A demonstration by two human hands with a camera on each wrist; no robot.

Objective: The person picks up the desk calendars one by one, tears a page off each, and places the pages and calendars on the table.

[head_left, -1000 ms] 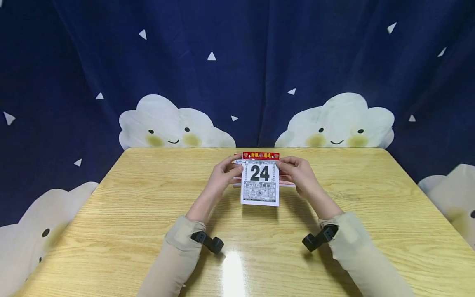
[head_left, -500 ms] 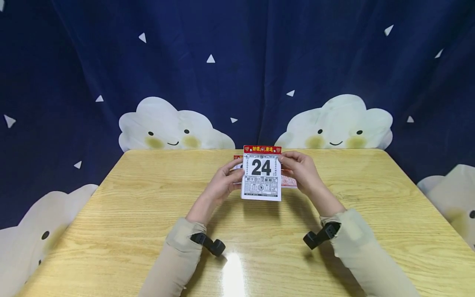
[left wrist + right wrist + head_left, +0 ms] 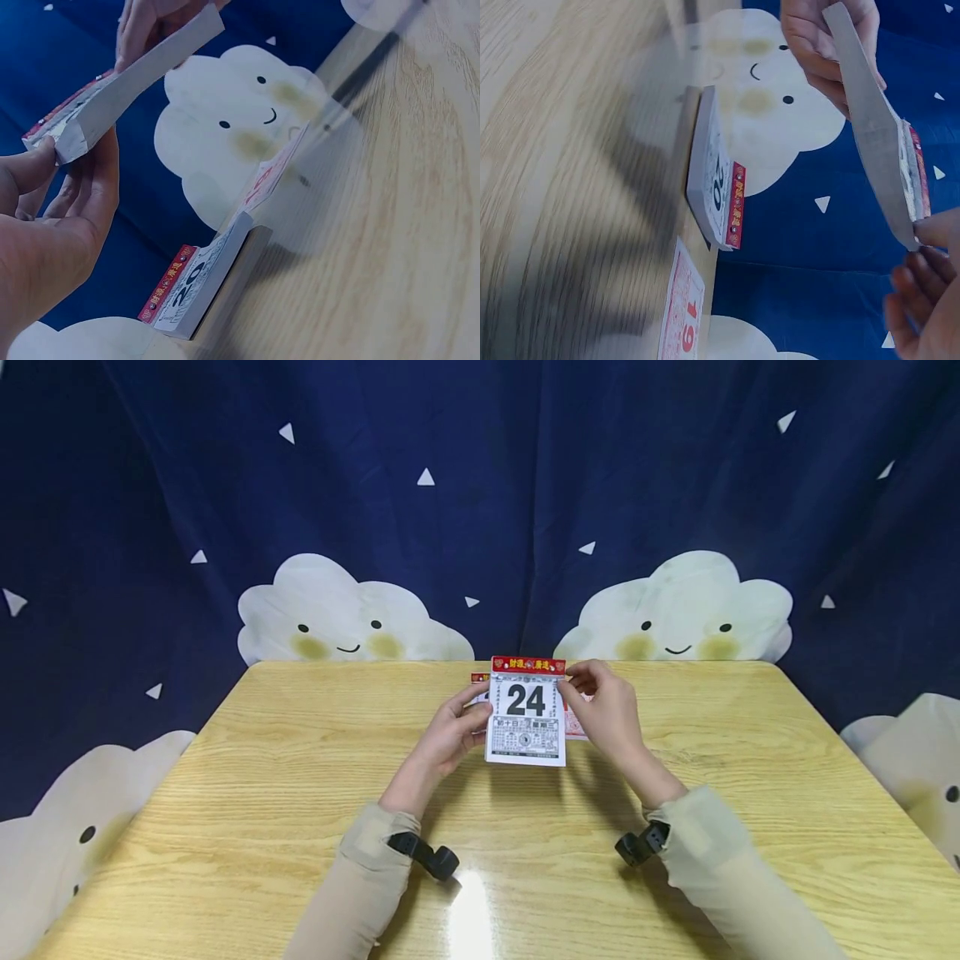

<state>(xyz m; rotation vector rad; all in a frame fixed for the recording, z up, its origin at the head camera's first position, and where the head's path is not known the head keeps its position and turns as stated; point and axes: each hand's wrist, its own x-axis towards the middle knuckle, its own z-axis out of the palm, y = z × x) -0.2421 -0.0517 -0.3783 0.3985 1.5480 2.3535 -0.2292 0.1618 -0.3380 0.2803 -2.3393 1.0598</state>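
Observation:
A tear-off calendar (image 3: 525, 739) with a red header and a large black 24 is held up over the table, its face tilted toward the head camera. My left hand (image 3: 450, 727) grips its left edge, thumb along the side and fingers behind. At the upper right edge, just below the header, my right hand (image 3: 611, 714) pinches the pad between thumb and fingers. Behind and below lies a second calendar (image 3: 202, 289) showing 20, mostly hidden in the head view. Beside it is a paper sheet (image 3: 682, 307) with a red 19.
The wooden table (image 3: 300, 760) spreads out on all sides. Both the second calendar and the sheet lie near its back edge. A dark blue curtain (image 3: 480, 485) with white clouds hangs right behind that edge.
The calendar has been raised and tipped more upright, then lowered slightly. My right hand has shifted its fingers at the upper right edge, its thumb now angled up to the face.

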